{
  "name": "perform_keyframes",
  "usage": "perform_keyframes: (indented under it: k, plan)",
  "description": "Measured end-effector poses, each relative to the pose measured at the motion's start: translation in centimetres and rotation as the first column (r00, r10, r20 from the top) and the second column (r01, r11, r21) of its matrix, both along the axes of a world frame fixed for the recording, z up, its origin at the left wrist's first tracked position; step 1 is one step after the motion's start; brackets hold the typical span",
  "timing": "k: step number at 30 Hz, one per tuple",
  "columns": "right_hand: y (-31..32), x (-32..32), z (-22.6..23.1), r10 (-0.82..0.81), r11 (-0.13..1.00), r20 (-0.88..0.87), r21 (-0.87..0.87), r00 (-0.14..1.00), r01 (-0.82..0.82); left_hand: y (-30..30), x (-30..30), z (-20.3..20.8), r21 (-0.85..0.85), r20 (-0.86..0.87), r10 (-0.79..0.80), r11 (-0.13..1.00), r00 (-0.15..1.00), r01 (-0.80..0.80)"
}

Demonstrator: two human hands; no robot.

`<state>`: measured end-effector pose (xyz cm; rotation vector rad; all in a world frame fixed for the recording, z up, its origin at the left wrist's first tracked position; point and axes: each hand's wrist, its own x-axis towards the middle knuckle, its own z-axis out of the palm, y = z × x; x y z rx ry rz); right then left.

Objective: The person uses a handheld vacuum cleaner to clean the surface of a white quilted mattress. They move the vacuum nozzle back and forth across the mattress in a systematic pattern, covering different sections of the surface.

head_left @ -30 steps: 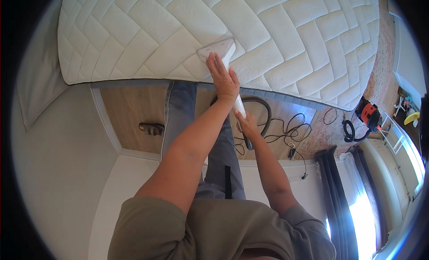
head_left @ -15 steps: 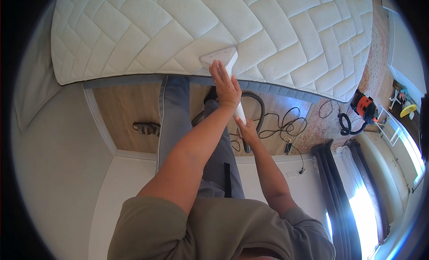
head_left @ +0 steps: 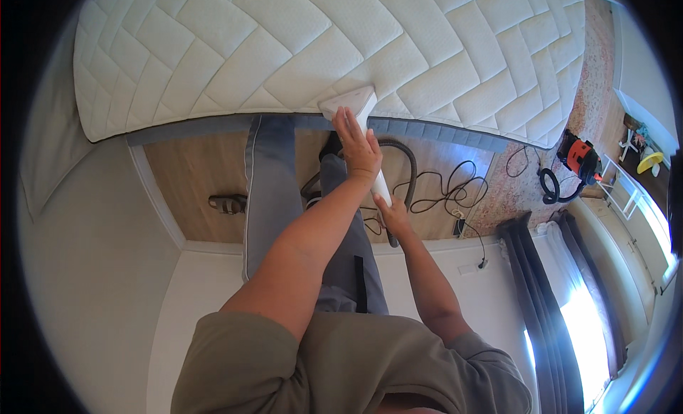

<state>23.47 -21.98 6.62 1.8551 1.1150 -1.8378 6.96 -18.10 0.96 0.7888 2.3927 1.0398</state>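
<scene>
I held the nozzle (head_left: 350, 101) to the near edge of the mattress (head_left: 427, 51), right hand (head_left: 393, 215) clasped round its handle (head_left: 382, 186) on my side of the mattress, left hand (head_left: 362, 156) laid outstretched over its neck (head_left: 366, 114), apparently at a stroke's end, the next probably calling for a start farther in.

Random dark strappy sandal (head_left: 228, 203) just sitting on the wood floor (head_left: 188, 168), off to the left. Way over on the right there's a red-and-black vacuum (head_left: 583, 160) by a faded pinkish rug (head_left: 596, 76), plus something yellow (head_left: 649, 162) past it, too small to tell what. Lower right, a dark curtain (head_left: 535, 293) hangs beside a super bright window (head_left: 585, 332).
</scene>
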Motion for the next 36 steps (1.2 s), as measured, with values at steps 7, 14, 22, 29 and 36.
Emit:
perform_keyframes:
  k: [7, 14, 22, 29, 36]
  plan:
    - [0.6, 1.9, 3.5, 0.138, 0.989, 0.073, 0.046, 0.988, -0.141, -0.5, 1.5, 1.2, 0.016, 0.06, 0.059, 0.998, 0.996, -0.06]
    - [6.7, -7.0, 10.9, 0.175, 0.984, -0.13, 0.05, 0.976, -0.17, 2.7, -10.5, 7.1, 0.08, 0.14, 0.027, 0.996, 0.99, -0.038]
    - [15.1, -32.8, 10.9, 0.235, 0.972, -0.399, 0.08, 0.886, -0.222, 9.9, -36.8, 10.2, 0.31, -0.034, 0.235, 0.926, 0.971, -0.213]
    - [20.2, -56.0, 6.9, 0.282, 0.958, -0.471, 0.174, 0.836, -0.226, 15.0, -60.0, 9.0, 0.341, -0.146, 0.299, 0.91, 0.943, -0.235]
    - [27.1, -74.1, 2.6, 0.282, 0.937, -0.496, 0.325, 0.821, -0.125, 23.8, -79.0, 4.7, 0.288, -0.393, 0.234, 0.95, 0.889, -0.122]
